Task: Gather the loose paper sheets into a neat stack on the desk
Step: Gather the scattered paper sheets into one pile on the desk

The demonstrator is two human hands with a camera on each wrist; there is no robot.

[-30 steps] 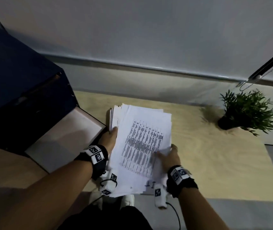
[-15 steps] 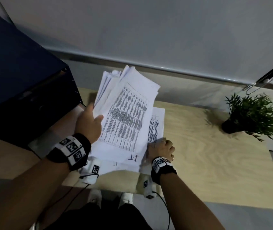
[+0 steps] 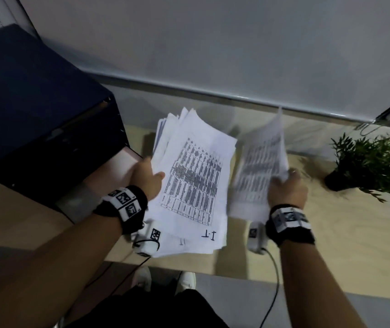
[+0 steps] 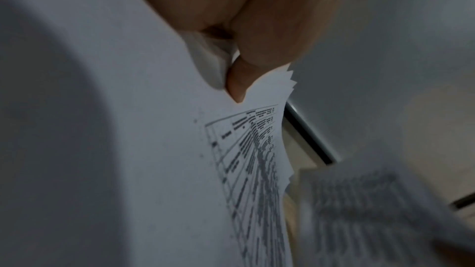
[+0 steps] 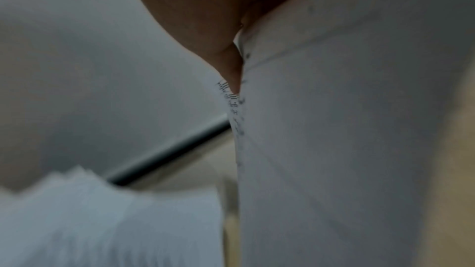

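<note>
Left hand [image 3: 147, 177] pinches the fanned bundle of sheets [image 3: 194, 185] at its nine-o'clock edge, thumb on top, held tilted above the desk [image 3: 345, 235]. Right hand [image 3: 286, 192], at three o'clock from it, grips a blurred separate sheet [image 3: 259, 171], fingers curled. The hands stay apart. Potted plant [image 3: 369, 162] sits further toward three o'clock.

Both my arms reach out in front of me. My left hand [image 3: 147, 176] pinches a bunch of papers [image 3: 189, 183], thumb on top and fingers hidden under. My right hand [image 3: 286, 190] is out to the side, fingers curled around a few sheets [image 3: 258, 171]. Each wrist has a black band.
</note>
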